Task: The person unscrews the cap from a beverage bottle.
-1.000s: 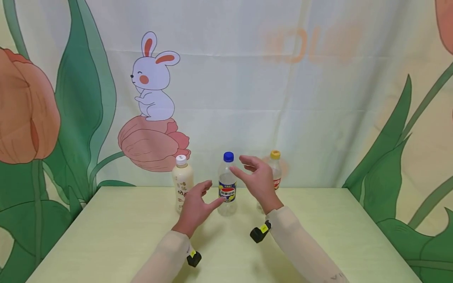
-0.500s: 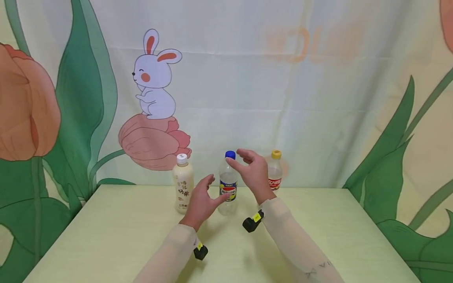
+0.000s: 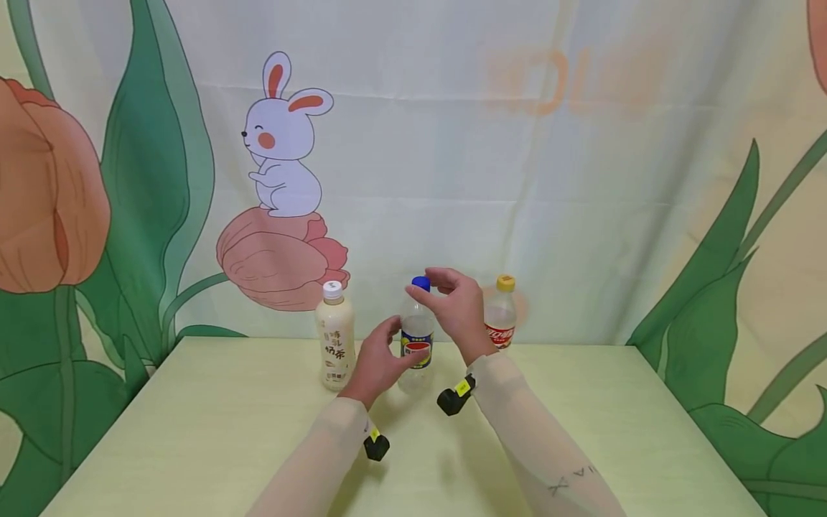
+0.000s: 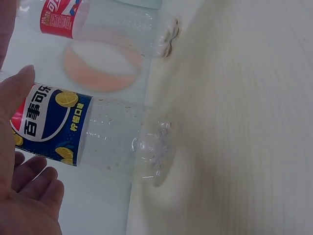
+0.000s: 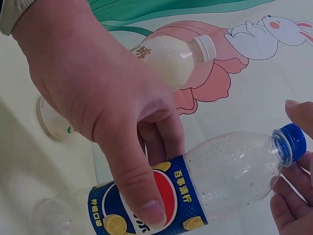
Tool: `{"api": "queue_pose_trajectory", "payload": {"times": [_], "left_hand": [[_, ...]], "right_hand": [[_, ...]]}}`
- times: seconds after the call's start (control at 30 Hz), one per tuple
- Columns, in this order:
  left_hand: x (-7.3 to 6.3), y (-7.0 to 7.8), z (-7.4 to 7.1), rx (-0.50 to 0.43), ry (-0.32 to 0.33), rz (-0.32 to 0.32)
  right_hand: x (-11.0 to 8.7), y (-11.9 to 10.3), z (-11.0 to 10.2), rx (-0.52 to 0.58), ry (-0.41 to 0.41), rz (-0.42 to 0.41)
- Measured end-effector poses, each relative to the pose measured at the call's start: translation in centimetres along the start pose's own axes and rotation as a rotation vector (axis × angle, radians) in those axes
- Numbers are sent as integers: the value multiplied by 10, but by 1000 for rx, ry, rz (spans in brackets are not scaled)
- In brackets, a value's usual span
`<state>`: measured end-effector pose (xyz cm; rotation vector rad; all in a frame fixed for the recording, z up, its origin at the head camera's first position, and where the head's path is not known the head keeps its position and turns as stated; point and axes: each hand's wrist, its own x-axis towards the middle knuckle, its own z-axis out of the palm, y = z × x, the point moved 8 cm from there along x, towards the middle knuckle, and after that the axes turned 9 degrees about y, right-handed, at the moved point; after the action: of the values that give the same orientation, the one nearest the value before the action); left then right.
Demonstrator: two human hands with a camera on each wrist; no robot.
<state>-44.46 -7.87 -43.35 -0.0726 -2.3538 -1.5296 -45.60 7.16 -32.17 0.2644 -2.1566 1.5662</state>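
A clear plastic soda bottle [image 3: 416, 323] with a blue cap [image 3: 421, 283] and a dark blue label stands upright mid-table. Around its label, my left hand [image 3: 380, 362] has the thumb in front and the fingers on the far side. In the left wrist view those fingertips [image 4: 54, 193] show a little apart from the label. My right hand [image 3: 459, 305] is at the bottle's top, its thumb and fingers spread about the blue cap; the right wrist view shows the thumb [image 5: 301, 115] off the cap and fingers near the neck.
Left of the soda bottle stands a cream-coloured milk tea bottle [image 3: 334, 337] with a white cap. Behind my right hand is a clear bottle [image 3: 500, 316] with a yellow cap and red label. A printed curtain [image 3: 413, 179] hangs behind the pale table [image 3: 194, 431].
Both hands have moved to the middle soda bottle: the left rightward and up to its label, the right leftward and up to its blue cap. The bottles have stayed in place.
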Motion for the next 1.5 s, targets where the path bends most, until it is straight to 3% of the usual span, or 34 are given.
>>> {"api": "queue_pose_trajectory", "payload": {"times": [0.37,1.03,1.5], "left_hand": [[1,2,7,-51,-24,-24],[1,1,3,-27,4,-10],[-14,15,-7,-44,-20,25]], "right_hand": [[2,-5,2,-8,17,-12],[1,-5,1,20,1,2],[-5,-15,-6,-3,-76,26]]}}
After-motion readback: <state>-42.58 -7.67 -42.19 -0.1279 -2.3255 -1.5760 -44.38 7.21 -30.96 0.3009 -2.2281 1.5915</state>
